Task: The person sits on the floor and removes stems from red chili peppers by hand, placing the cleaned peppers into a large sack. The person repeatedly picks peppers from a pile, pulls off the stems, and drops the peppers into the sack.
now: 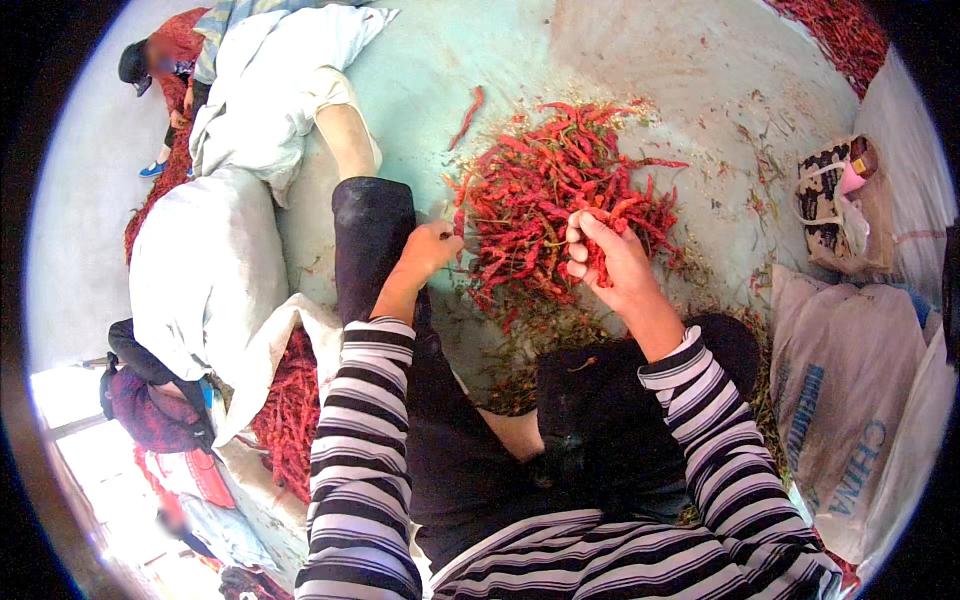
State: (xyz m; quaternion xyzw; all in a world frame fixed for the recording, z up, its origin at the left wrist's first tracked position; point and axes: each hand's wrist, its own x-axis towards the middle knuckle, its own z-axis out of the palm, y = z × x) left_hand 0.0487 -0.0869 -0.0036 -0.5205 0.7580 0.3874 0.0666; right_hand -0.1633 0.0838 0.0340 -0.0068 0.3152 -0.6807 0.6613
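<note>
A heap of dried red chili peppers (pixel 532 202), some with green or brown stems, lies on the floor in front of me. At its left edge my left hand (pixel 431 251) pinches a single red chili pepper (pixel 459 223). Over the heap's right side, my right hand (pixel 611 259) has its fingers curled around several chilies (pixel 601 271), with the thumb on top. One loose chili (pixel 466 118) rests apart, beyond the heap's left side. Stems and leaf scraps (pixel 559 322) are scattered between the heap and my legs.
An open white sack of chilies (pixel 289 412) stands at left beside a full white sack (pixel 210 262). Right of me are a printed sack (pixel 844 397) and a handled bag (pixel 832 225). Other people, one in red (pixel 176 52), sit at left. More chilies (pixel 840 37) lie far right.
</note>
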